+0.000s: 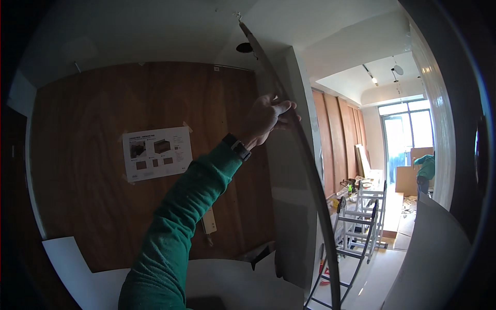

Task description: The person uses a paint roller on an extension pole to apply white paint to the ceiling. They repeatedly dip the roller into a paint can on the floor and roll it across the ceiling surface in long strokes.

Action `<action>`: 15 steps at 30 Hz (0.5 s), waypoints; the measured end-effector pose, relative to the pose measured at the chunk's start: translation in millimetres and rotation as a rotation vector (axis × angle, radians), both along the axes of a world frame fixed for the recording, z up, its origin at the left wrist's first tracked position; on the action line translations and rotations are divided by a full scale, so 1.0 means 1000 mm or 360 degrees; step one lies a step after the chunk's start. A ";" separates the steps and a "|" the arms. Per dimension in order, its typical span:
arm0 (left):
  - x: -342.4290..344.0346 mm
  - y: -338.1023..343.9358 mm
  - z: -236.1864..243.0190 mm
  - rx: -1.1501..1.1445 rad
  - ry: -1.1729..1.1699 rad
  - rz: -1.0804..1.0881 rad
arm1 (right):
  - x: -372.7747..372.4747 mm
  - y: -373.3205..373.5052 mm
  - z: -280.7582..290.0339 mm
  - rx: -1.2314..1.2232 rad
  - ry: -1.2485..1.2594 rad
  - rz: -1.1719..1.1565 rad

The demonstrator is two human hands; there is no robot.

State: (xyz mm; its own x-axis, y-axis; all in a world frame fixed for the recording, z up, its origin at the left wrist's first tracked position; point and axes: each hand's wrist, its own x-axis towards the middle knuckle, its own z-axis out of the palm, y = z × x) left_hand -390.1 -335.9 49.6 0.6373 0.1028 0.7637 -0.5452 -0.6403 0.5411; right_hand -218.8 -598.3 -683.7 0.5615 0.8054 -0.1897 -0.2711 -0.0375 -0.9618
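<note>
My left hand [268, 118], in a green sleeve with a dark watch at the wrist, is raised and closed around a long thin grey pole-like strip [318, 188]. The strip runs from the ceiling down past the lower edge of the head view and looks bowed. Whether it is a tube or a flat piece I cannot tell. Its upper end is by a small wire or hook [238, 17] at the ceiling. Close to it is a dark round hole [244, 47] in the ceiling. My right hand is out of view.
A brown wood panel [93, 170] bears a taped printed sheet [157, 154]. A grey column [292, 217] stands behind the strip. To the right are a folding ladder [356, 212], a curled white sheet [439, 243] and, farther back, a person in green [425, 168] near windows.
</note>
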 end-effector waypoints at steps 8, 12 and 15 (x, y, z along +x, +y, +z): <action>0.074 -0.040 0.011 0.0064 -0.0065 0.0117 | -0.004 -0.083 0.201 0.0176 -0.1171 -0.0593; 0.091 -0.043 0.014 0.0071 -0.0093 0.0117 | 0.016 -0.084 0.218 0.0266 -0.1398 -0.0677; 0.098 -0.038 0.014 0.0091 -0.0073 0.0128 | 0.026 -0.080 0.243 0.0240 -0.1376 -0.0612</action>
